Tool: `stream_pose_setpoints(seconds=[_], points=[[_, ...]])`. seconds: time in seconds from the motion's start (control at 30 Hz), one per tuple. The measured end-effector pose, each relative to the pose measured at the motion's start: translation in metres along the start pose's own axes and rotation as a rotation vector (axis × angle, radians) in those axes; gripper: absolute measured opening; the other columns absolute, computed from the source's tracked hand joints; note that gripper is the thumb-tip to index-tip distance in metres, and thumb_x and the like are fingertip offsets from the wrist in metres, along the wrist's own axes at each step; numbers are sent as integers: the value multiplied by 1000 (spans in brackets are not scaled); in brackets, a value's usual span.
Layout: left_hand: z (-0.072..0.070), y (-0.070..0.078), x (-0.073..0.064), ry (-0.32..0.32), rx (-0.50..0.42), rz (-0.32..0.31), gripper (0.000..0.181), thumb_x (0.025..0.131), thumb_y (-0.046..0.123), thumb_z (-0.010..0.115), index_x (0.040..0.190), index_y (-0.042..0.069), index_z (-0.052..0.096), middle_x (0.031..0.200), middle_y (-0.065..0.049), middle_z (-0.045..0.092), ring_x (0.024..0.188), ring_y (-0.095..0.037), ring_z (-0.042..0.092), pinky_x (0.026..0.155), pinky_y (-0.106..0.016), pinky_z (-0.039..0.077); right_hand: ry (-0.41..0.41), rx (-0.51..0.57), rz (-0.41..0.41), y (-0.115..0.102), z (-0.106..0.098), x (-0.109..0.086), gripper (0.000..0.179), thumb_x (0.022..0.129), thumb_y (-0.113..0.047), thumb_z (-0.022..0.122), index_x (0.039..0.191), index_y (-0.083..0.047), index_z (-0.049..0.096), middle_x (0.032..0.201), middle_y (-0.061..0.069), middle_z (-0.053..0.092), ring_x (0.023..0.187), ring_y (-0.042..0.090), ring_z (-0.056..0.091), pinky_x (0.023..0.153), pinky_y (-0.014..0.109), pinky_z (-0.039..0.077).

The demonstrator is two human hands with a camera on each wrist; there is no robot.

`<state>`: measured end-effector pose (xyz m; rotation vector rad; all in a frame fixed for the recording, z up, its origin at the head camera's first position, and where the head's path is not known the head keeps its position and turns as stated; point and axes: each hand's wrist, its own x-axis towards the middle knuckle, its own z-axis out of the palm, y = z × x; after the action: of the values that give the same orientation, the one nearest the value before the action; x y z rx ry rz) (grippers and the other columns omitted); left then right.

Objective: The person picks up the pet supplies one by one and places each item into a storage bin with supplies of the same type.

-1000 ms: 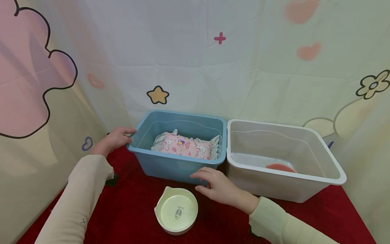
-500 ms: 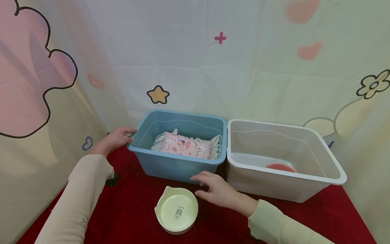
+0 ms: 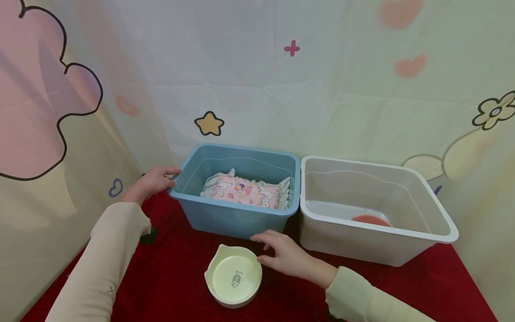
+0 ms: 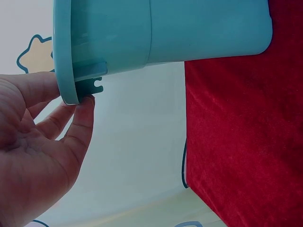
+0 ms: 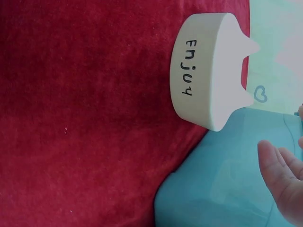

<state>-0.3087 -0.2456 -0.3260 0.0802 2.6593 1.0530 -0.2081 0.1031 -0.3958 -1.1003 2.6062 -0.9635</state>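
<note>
My left hand holds the left rim of a blue plastic bin. In the left wrist view, thumb and fingers pinch the bin's rim from both sides. Inside that bin lies a pink, rabbit-print padded item with white ruffled edges. My right hand hovers with loosely bent fingers just right of a pale yellow cat-eared pet bowl, holding nothing. A fish-bone drawing marks the bowl's inside, and "Enjoy" is written on its side in the right wrist view.
A white plastic bin stands against the blue one on its right, with a red-orange object partly visible inside. Red velvety cloth covers the surface. Behind hangs a pale curtain with printed shapes.
My right hand has drifted slightly down, nearer the bowl. The left hand stays at the blue bin's rim, and the bowl and bins have not moved.
</note>
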Motion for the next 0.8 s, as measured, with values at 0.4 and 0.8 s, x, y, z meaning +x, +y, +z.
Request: stream_pose_setpoints(seconds=[0.4, 0.8], points=[[0, -1, 1, 4, 4, 9, 53, 90, 11, 44, 139, 3, 24, 140, -25, 26, 122, -46, 30, 96, -59, 29, -37, 60, 89, 3, 10, 0, 42, 80, -15, 63, 120, -10, 53, 111, 7, 57, 87, 19, 56, 70, 24, 50], [1, -1, 2, -8, 5, 5, 52, 90, 8, 43, 139, 1, 24, 139, -26, 26, 122, -46, 31, 96, -59, 30, -66, 126, 161, 12, 22, 1, 43, 79, -15, 64, 120, -8, 52, 108, 12, 57, 83, 15, 54, 66, 17, 46]])
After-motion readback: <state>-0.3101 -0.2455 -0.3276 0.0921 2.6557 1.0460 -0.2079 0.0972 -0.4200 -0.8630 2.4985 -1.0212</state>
